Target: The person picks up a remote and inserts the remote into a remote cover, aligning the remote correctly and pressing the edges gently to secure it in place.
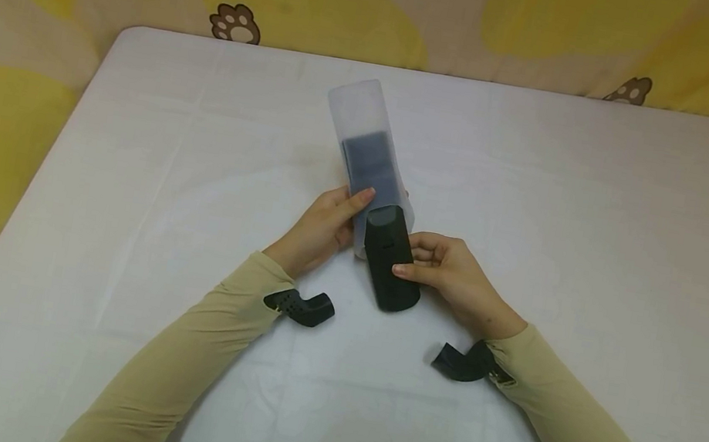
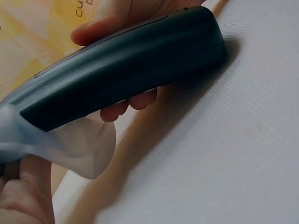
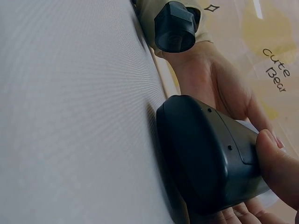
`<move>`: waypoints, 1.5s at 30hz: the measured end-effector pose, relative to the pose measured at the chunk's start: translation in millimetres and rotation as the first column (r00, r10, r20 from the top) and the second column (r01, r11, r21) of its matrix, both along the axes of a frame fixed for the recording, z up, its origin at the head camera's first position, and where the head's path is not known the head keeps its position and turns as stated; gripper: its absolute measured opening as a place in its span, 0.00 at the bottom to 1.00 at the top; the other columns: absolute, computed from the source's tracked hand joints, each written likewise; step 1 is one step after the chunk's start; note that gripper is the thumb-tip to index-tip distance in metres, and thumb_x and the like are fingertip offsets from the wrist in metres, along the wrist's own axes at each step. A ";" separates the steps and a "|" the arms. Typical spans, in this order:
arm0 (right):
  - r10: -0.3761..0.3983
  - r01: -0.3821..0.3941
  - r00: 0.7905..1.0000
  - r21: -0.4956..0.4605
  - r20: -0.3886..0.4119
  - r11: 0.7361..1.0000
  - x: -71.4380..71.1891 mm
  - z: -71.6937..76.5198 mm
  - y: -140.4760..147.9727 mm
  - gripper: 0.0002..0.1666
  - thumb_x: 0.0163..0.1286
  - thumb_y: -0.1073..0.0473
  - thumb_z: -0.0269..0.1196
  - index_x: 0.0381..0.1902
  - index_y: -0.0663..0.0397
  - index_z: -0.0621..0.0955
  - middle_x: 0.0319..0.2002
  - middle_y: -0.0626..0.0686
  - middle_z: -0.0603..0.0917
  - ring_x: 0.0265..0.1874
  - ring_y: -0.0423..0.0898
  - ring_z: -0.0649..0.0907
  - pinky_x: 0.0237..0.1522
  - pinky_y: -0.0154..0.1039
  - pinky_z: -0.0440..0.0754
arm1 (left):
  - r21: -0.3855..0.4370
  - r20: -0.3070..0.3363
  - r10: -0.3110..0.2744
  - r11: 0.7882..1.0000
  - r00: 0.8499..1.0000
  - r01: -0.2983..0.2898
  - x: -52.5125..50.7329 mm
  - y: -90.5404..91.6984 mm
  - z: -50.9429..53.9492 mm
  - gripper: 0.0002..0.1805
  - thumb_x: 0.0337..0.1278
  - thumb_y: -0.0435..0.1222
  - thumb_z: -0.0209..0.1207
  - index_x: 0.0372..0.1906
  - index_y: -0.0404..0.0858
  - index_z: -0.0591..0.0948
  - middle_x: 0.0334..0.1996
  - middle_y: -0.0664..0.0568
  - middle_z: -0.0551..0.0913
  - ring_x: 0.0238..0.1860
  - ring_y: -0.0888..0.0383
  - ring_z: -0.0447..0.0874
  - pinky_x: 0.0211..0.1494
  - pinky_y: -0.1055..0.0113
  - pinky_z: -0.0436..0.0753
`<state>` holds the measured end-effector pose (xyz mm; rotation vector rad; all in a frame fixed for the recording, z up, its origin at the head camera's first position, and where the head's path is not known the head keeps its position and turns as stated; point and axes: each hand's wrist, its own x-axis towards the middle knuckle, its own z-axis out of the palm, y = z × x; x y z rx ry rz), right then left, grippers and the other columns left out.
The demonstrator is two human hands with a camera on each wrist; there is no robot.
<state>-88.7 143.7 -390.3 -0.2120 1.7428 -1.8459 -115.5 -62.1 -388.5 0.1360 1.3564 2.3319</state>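
Note:
A translucent sleeve (image 1: 354, 105) with a dark device partly inside is gripped by my left hand (image 1: 318, 227), the thumb lying on its upper face. At its near end, a black oblong device (image 1: 390, 262) is pinched by my right hand (image 1: 451, 272), thumb on top and fingers beneath. In the left wrist view the black device (image 2: 126, 65) has its far end at the sleeve's flared opening (image 2: 88, 149). The right wrist view shows the blunt end of the black device (image 3: 196, 154) close above the white cloth.
A white-covered table (image 1: 116, 212) lies under both hands. Behind it and at the sides hangs a yellow patterned cloth (image 1: 376, 6). Black wrist-worn pieces stick out from the left cuff (image 1: 308, 309) and the right cuff (image 1: 464, 363).

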 end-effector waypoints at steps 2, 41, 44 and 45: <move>0.001 -0.001 1.000 -0.005 0.001 1.000 0.0 0.2 -0.1 0.22 0.61 0.70 0.63 0.52 0.73 0.72 0.42 0.58 0.85 0.41 0.47 0.84 0.45 0.38 0.81 | -0.003 -0.001 0.001 1.000 1.000 -0.001 0.2 0.2 0.6 0.21 0.72 0.34 0.44 0.62 0.23 0.63 0.52 0.45 0.76 0.52 0.59 0.76 0.57 0.65 0.75; -0.023 0.023 1.000 -0.007 0.008 1.000 0.4 0.3 -1.2 0.23 0.60 0.72 0.63 0.53 0.74 0.72 0.41 0.57 0.85 0.41 0.47 0.85 0.46 0.39 0.81 | -0.047 -0.029 -0.028 0.999 0.999 0.026 0.7 -0.8 -2.7 0.14 0.72 0.34 0.44 0.53 0.28 0.68 0.42 0.51 0.79 0.46 0.60 0.78 0.51 0.68 0.78; -0.025 0.025 1.000 -0.005 0.004 1.000 0.2 -0.1 -1.2 0.23 0.60 0.72 0.63 0.53 0.74 0.72 0.41 0.57 0.85 0.41 0.46 0.85 0.46 0.38 0.81 | -0.049 -0.030 -0.026 0.998 0.999 0.025 1.1 -0.5 -1.5 0.13 0.73 0.34 0.43 0.53 0.29 0.68 0.41 0.51 0.79 0.46 0.60 0.78 0.51 0.68 0.78; -0.025 0.025 1.000 -0.004 0.002 1.000 0.1 -0.3 -1.2 0.23 0.60 0.73 0.63 0.53 0.74 0.72 0.41 0.57 0.85 0.41 0.46 0.85 0.46 0.38 0.81 | -0.049 -0.031 -0.027 0.998 0.999 0.025 1.2 -0.4 -1.2 0.13 0.73 0.34 0.43 0.53 0.28 0.68 0.42 0.51 0.79 0.46 0.60 0.78 0.51 0.68 0.78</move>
